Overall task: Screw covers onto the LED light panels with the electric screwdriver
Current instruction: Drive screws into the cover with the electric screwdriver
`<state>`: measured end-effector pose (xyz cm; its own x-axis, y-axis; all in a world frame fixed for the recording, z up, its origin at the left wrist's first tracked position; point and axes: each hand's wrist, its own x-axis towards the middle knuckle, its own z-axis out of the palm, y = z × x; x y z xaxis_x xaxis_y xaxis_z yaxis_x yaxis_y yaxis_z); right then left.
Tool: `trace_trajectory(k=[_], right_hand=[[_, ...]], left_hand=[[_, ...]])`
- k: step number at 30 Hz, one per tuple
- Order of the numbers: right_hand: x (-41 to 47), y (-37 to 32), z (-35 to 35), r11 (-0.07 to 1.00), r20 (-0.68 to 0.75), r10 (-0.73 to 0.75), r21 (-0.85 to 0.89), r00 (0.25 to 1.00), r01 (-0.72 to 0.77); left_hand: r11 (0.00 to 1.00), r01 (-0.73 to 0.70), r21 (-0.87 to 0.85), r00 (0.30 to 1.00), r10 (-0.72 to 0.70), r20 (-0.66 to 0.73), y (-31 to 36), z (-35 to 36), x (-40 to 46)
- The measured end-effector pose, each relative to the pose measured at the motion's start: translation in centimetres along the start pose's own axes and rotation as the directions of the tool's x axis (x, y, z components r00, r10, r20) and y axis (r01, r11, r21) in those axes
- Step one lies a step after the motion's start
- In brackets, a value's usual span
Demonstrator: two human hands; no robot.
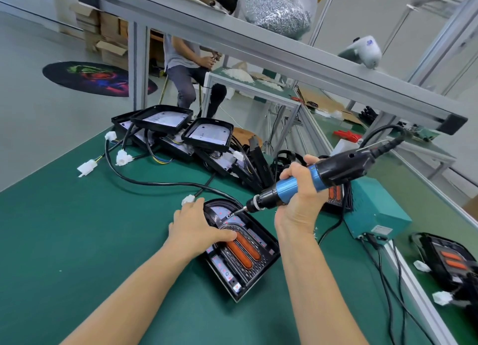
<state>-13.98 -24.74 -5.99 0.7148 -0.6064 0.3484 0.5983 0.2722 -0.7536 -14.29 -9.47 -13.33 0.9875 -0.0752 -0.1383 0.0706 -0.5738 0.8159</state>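
A black LED light panel [261, 263] lies on the green mat, with a cover [241, 251] carrying two orange lenses set inside it. My left hand [199, 227] presses flat on the panel's near-left part, fingers straight, thumb on an orange lens. My right hand [300, 197] grips the blue and black electric screwdriver [320, 175]. Its bit tip touches the panel's far corner beside the cover's rounded end.
A pile of open black panels [181, 132] with cables and white connectors lies at the back. A teal power box [372, 210] stands to the right, with finished panels [450, 262] beyond it. An aluminium shelf [284, 57] runs overhead. A seated person [191, 68] is behind the bench.
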Motion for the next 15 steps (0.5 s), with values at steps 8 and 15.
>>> trace_trajectory(k=[8,15], right_hand=[[0.1,0.1,0.2,1.000,0.017,-0.004,-0.029,1.000,0.005],[0.0,-0.4,0.3,0.996,0.109,-0.039,-0.074,0.993,0.047]], left_hand=[[0.995,-0.043,-0.094,0.999,0.042,-0.011,0.5,0.4,-0.3],[0.994,-0.102,-0.031,0.990,0.098,-0.105,1.1,1.1,-0.6]])
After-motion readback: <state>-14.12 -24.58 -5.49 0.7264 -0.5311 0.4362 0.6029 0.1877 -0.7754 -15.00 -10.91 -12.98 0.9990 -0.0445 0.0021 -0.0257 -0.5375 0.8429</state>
